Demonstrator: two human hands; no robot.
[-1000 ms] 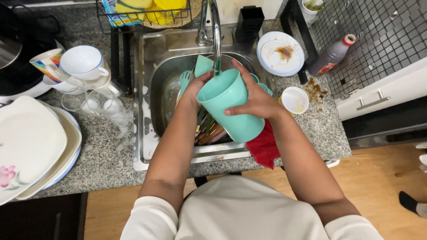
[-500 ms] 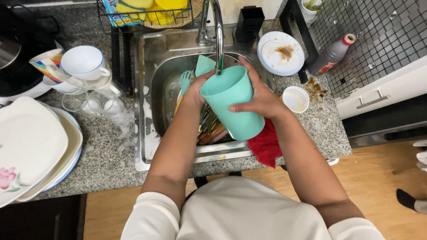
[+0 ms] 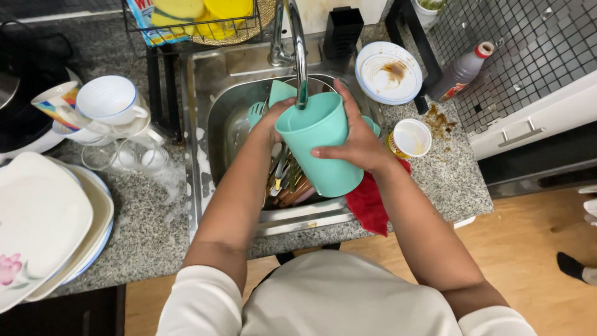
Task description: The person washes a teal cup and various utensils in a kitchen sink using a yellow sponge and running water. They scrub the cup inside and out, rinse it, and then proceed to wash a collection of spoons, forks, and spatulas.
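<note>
1. Cup (image 3: 320, 146), mint green and tall, is held over the sink (image 3: 217, 134) in the head view, tilted, with its open mouth right under the tip of the faucet (image 3: 297, 50).
2. Right hand (image 3: 357, 140) wraps the outer side of the cup, fingers spread on its wall, so it is grasping the cup.
3. Left hand (image 3: 273, 118) is at the cup's rim on the far side; it touches the cup, but I cannot tell how firmly it closes.
4. Below the cup the sink is crowded with utensils (image 3: 283, 180) and other green pieces, so little free room is left inside the basin.
5. A red cloth (image 3: 368, 202) hangs over the front edge of the sink, just beside the right wrist.
6. On the right counter stand a small paper cup (image 3: 410, 138), a dirty plate (image 3: 388, 71) and a bottle (image 3: 460, 71), near the right arm.
7. On the left counter are white mugs (image 3: 109, 102), upturned glasses (image 3: 134, 158) and stacked plates (image 3: 43, 224), well apart from the hands.
</note>
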